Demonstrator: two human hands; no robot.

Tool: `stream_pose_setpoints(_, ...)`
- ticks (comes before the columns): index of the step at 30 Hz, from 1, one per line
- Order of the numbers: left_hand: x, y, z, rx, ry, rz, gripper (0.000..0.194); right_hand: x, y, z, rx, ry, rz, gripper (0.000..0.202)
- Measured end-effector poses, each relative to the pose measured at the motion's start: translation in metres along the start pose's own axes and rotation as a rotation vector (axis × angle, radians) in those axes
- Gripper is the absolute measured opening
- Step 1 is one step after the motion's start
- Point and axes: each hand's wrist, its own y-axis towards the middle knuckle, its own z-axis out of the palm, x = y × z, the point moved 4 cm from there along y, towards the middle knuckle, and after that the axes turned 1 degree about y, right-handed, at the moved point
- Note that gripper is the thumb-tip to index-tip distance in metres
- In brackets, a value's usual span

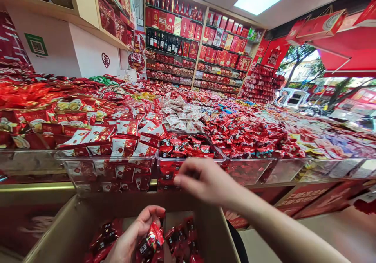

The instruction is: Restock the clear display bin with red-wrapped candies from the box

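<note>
While the left hand (pixel 133 235) sits low in the bottom centre of the frame, inside a cardboard box (pixel 67 231), its grip is clenched around a few red-and-black wrapped candies (pixel 151 241). More of the same candies lie loose in the box just to the right of that hand. The right hand (pixel 205 179) hangs higher, in the middle of the frame, just in front of a clear plastic bin (pixel 188 162) on the bench; its fingers are pinched lightly together, and I cannot tell whether anything is between them. That bin holds matching red-and-black candies and lies straight ahead of the right hand, up the frame from the box, so the right hand is the nearer one to it. The held candies point roughly up and to the right, toward the bin. To the left stands another clear bin (pixel 102 165) of red-and-white packets, and shelves of red boxes (pixel 205 32) fill the upper centre.
</note>
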Motion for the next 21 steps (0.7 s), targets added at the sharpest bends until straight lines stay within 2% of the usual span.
stream_pose_setpoints(2,-0.004,-0.003,0.004,0.02,-0.085,-0.004,0.03,-0.002,-0.027,0.044,0.175,0.182,0.11,0.027)
stream_pose_setpoints(3,-0.005,-0.003,0.006,0.012,-0.079,0.012,0.031,-0.006,-0.037,0.063,0.195,0.254,0.165,0.032)
stream_pose_setpoints(6,-0.007,-0.003,0.009,-0.036,-0.001,0.091,0.028,-0.023,-0.047,0.104,0.164,0.573,0.327,0.044)
stream_pose_setpoints(8,-0.011,-0.003,0.007,-0.089,0.017,0.174,0.027,-0.03,-0.045,0.118,0.145,0.871,0.399,0.043)
stream_pose_setpoints(11,-0.015,0.0,0.002,-0.113,0.024,0.187,0.029,-0.035,-0.044,0.122,0.091,1.113,0.428,0.037)
stream_pose_setpoints(15,-0.014,0.005,-0.001,-0.049,0.166,0.099,0.022,-0.041,-0.049,0.117,0.053,1.107,0.455,0.03)
stream_pose_setpoints(21,-0.012,0.009,-0.002,-0.059,0.217,0.162,0.019,-0.046,-0.051,0.116,-0.032,1.088,0.483,0.027)
